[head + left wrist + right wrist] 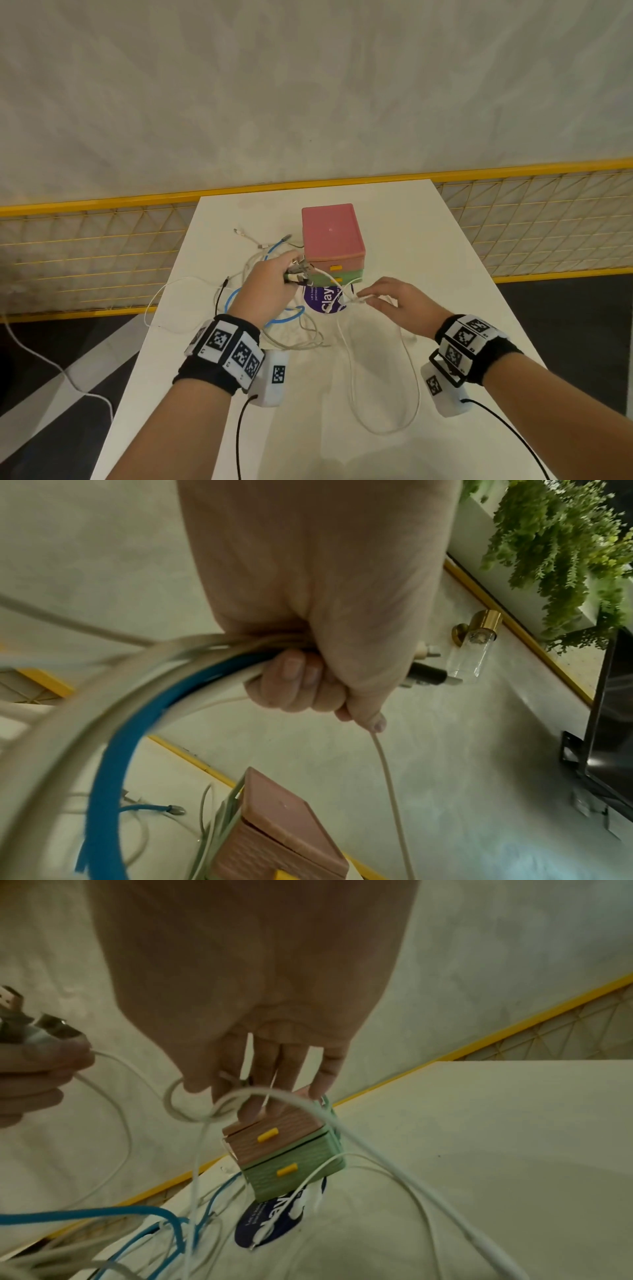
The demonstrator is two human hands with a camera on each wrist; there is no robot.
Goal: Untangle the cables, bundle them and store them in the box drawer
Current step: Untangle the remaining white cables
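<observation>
left hand (265,286): raised over the counter (445,274), just left of the box; fingers (294,680) curled tight round a bunch of cable ends, metal plugs (299,269) sticking out past the thumb side
bunch held: several white cables and the blue cable (113,750) run together through the fist and loop down toward the counter
right hand (399,305): in front of the box, fingers mostly straight and pointing down; thumb and fingertips pinch a thin white cable (359,1139) at a small loop
white cable: runs from the left fist across to the right hand, then drops in a long loop (383,383) on the near part of the counter
tangle (274,308): white, blue and one black cable lie crossed on the counter left of the box; one white lead hangs off the left edge
box (332,236): pink top, pink drawer (263,1139) above a green drawer (291,1175), each with a yellow handle, both closed; stands mid-counter
sticker (323,301): dark round label on the counter, just in front of the box, cables lying over it
</observation>
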